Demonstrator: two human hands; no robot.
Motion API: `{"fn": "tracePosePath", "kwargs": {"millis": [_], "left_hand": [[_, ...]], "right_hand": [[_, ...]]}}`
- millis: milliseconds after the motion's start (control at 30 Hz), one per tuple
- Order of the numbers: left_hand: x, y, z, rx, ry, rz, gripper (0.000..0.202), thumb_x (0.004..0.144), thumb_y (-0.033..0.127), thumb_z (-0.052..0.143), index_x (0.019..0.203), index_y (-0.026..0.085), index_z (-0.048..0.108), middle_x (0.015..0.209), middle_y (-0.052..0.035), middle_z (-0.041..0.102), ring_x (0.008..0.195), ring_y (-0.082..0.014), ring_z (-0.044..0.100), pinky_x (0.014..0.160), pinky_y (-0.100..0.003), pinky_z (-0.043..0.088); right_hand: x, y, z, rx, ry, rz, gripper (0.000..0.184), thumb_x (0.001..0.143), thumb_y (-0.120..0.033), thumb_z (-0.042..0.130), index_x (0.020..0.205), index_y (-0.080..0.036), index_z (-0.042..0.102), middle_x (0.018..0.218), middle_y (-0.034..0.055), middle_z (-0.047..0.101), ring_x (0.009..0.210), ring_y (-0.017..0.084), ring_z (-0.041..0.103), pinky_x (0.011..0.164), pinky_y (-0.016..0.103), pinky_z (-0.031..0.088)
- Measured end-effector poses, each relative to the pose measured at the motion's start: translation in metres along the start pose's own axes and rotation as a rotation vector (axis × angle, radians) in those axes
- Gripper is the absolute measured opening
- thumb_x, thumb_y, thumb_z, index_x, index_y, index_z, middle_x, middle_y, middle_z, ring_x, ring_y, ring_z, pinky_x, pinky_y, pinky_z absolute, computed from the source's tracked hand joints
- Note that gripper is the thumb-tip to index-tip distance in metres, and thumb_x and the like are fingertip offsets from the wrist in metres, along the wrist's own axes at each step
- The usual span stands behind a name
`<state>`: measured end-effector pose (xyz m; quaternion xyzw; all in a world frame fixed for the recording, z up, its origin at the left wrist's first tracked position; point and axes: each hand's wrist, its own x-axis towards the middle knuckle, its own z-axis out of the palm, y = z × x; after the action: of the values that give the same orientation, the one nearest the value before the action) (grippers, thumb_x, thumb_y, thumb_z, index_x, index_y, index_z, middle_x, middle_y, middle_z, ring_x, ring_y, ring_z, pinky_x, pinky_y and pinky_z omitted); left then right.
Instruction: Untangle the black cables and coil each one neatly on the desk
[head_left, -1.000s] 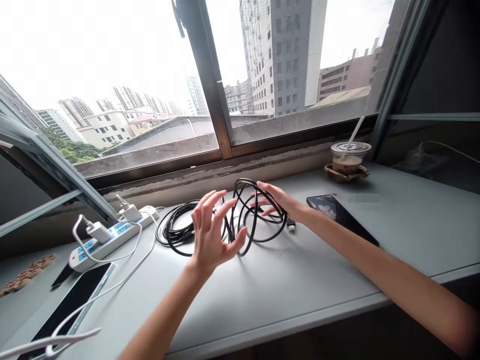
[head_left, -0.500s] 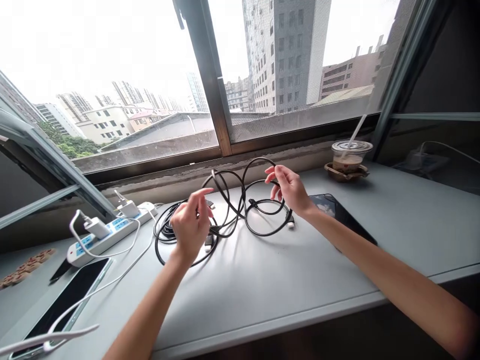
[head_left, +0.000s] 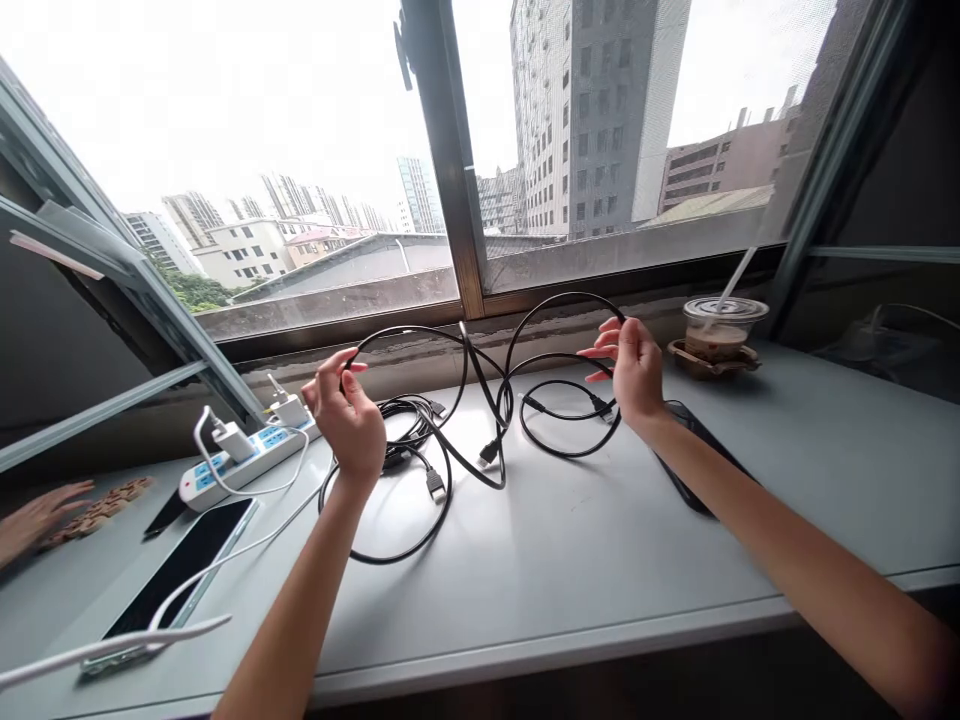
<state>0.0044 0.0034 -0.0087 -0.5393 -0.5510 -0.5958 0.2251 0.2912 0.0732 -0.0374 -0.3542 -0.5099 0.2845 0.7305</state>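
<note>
Loose loops of a black cable (head_left: 559, 300) rise above the desk between my two hands, crossing one another near the middle. My left hand (head_left: 346, 420) is closed on the cable at the left end of a loop. Over on the right, my right hand (head_left: 637, 370) pinches the cable between thumb and index finger, other fingers loosely spread. Lower loops rest on the desk (head_left: 555, 560). A plug (head_left: 435, 485) with a metal tip, looking like HDMI, lies below the loops, and a second black plug (head_left: 491, 452) hangs nearby. Behind my left hand sits a coiled black cable (head_left: 405, 412).
A white power strip (head_left: 262, 450) with chargers, white cords and a phone (head_left: 180, 570) lie left. Another person's hand (head_left: 41, 520) is beside brown pieces (head_left: 105, 510). Right are a dark tablet-like device (head_left: 694, 455) and a drink cup (head_left: 720, 330) near the window.
My hands have moved apart, the left going left and up, and the loops between them are stretched wider. Another person's hand has come into view at far left. The view has shifted slightly.
</note>
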Motion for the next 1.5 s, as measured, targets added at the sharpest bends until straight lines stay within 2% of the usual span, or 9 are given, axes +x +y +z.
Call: {"fn": "tracePosePath", "kwargs": {"millis": [100,300,633,767,900,1033,1167,1300,1500], "left_hand": [[-0.004,0.007,0.002,0.123,-0.018,0.119,0.035,0.081,0.008,0.041,0.107,0.021,0.06,0.115,-0.0084,0.055,0.108,-0.0239,0.048,0.095,-0.039,0.031],[-0.011,0.03,-0.002,0.025,-0.173,0.371,0.028,0.089,0.022,0.041,0.112,0.022,0.057,0.12,-0.0066,0.058,0.111,-0.0211,0.052,0.091,-0.036,0.036],[-0.01,-0.004,0.011,0.026,-0.594,-0.086,0.049,0.085,0.046,0.047,0.123,0.016,0.052,0.124,-0.0144,0.056,0.119,-0.0286,0.048,0.096,-0.044,0.037],[-0.014,-0.007,0.015,-0.226,-0.753,-0.237,0.044,0.081,0.052,0.051,0.102,0.016,0.064,0.084,-0.0095,0.069,0.08,-0.0222,0.065,0.069,-0.029,0.048],[-0.014,0.005,0.012,-0.279,-0.664,-0.319,0.045,0.081,0.055,0.05,0.087,0.014,0.069,0.042,0.0003,0.053,0.033,-0.0095,0.04,0.037,-0.021,0.028],[-0.015,0.022,0.004,-0.247,-0.486,-0.206,0.038,0.086,0.047,0.047,0.087,0.016,0.069,0.038,0.0033,0.047,0.032,-0.0078,0.036,0.036,-0.021,0.023],[-0.023,0.035,0.0,-0.233,-0.434,-0.094,0.033,0.089,0.042,0.045,0.085,0.017,0.066,0.04,0.0053,0.043,0.034,-0.0076,0.039,0.038,-0.021,0.025],[-0.034,0.044,0.0,-0.261,-0.527,-0.071,0.031,0.091,0.041,0.04,0.087,0.018,0.06,0.041,0.0069,0.04,0.034,-0.0078,0.038,0.039,-0.021,0.027],[-0.048,0.049,0.001,-0.362,-0.58,0.087,0.019,0.093,0.033,0.037,0.087,0.02,0.049,0.046,0.0076,0.041,0.039,-0.0079,0.04,0.044,-0.02,0.032]], "right_hand": [[-0.008,-0.001,0.004,-0.014,-0.022,-0.034,0.04,0.085,-0.058,0.036,0.08,-0.021,0.05,0.086,0.0046,0.056,0.069,0.017,0.065,0.032,0.02,0.046],[-0.026,-0.011,0.013,-0.065,-0.132,-0.138,0.037,0.087,-0.054,0.036,0.079,-0.022,0.053,0.092,0.0064,0.06,0.08,0.02,0.064,0.035,0.022,0.046],[-0.035,-0.026,0.013,0.065,-0.128,-0.119,0.039,0.088,-0.057,0.035,0.09,-0.023,0.054,0.057,-0.002,0.042,0.059,0.018,0.065,0.026,0.018,0.034],[-0.02,-0.016,0.006,0.015,-0.081,-0.087,0.042,0.086,-0.059,0.037,0.087,-0.022,0.057,0.061,-0.0003,0.047,0.054,0.016,0.062,0.027,0.02,0.037],[-0.002,0.002,-0.004,-0.219,-0.066,-0.058,0.037,0.086,-0.05,0.042,0.096,-0.021,0.062,0.079,0.0052,0.06,0.07,0.018,0.064,0.052,0.031,0.054],[-0.007,-0.004,-0.003,-0.454,0.0,-0.396,0.029,0.086,-0.037,0.048,0.108,-0.024,0.062,0.105,0.0083,0.06,0.099,0.021,0.058,0.088,0.04,0.047],[-0.035,-0.024,0.012,-0.436,-0.286,-0.532,0.026,0.086,-0.04,0.048,0.102,-0.027,0.064,0.098,0.0056,0.063,0.103,0.022,0.055,0.09,0.04,0.044],[-0.064,-0.029,0.025,-0.544,-0.58,-0.625,0.032,0.078,-0.047,0.059,0.101,-0.027,0.065,0.11,0.0053,0.062,0.119,0.027,0.046,0.099,0.046,0.034],[-0.087,-0.016,0.033,-0.653,-0.711,-0.745,0.014,0.083,-0.032,0.055,0.086,-0.025,0.066,0.105,0.0049,0.064,0.127,0.027,0.039,0.096,0.042,0.034]]}}
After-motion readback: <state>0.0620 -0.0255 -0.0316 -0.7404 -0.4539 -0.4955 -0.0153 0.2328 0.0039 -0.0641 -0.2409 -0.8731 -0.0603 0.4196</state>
